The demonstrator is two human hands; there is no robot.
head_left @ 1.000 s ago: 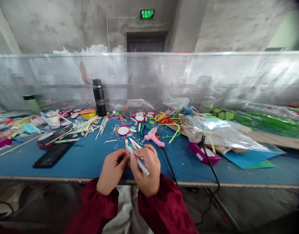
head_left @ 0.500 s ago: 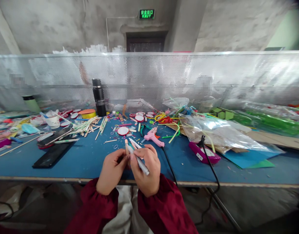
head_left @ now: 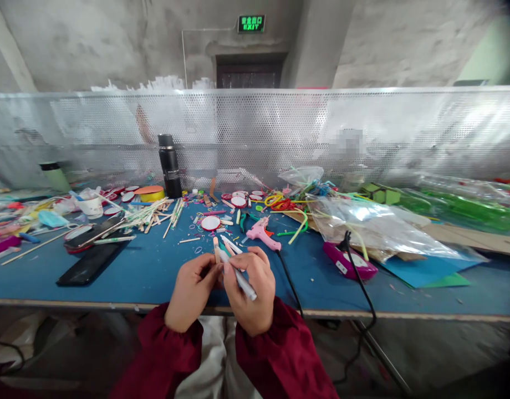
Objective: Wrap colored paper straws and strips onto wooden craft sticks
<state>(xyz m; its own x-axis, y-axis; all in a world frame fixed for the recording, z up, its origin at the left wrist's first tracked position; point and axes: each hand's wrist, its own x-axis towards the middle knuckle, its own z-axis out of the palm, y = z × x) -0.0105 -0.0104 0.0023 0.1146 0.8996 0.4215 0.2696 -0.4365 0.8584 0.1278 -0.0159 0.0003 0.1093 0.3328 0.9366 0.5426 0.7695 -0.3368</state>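
Note:
Close to the table's front edge, my left hand (head_left: pixel 191 289) is closed in a pinch on a flat wooden craft stick (head_left: pixel 216 247), whose upper end sticks up past the fingers. My right hand (head_left: pixel 255 293) grips a pale grey marker pen (head_left: pixel 246 285) slantwise, its tip end pointing toward the stick. The two hands nearly touch, and their fingers hide the lower part of the stick. Just beyond them lie some white and teal pieces that I cannot make out. A pink glue gun (head_left: pixel 263 233) rests to the right of these.
A black phone (head_left: pixel 88 266) and a pile of wooden sticks (head_left: pixel 153 213) lie left. Behind stands a black bottle (head_left: pixel 169 172). At right are a purple tape-like case (head_left: pixel 348 261), a black cable (head_left: pixel 365 293) and plastic bags (head_left: pixel 375 221). A perforated metal screen (head_left: pixel 255 133) borders the back.
Hardly anything differs. The whole view has shifted very slightly, and both hands keep the same hold on the craft stick and the marker pen.

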